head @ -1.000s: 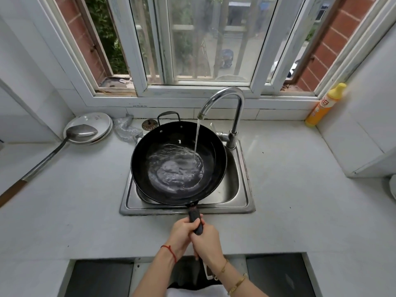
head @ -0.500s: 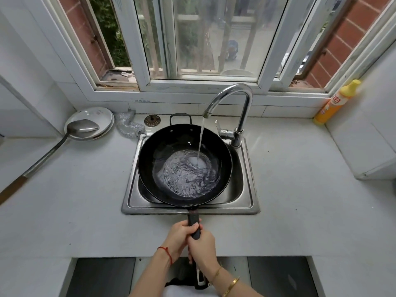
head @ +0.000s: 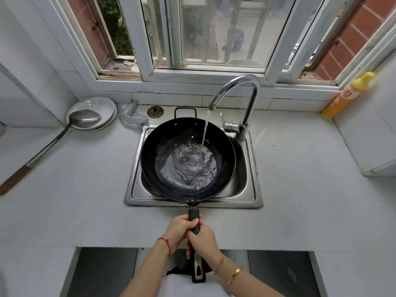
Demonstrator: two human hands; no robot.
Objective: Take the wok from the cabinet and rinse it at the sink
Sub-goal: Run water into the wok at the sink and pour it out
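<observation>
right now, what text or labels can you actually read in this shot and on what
Orange bottle at the right wall: a red label with white characters, too blurred to quote.
Window frame lower rail: a small dark printed line, too small to read.
Wok, faucet, plates: no markings visible.

— What's different from a second ago?
— The pool in the wok (head: 171, 146) has swung from the left of the bowl to the right and churns more.
— And the stream (head: 204, 138)?
— It now lands inside the pool, right of centre.
</observation>
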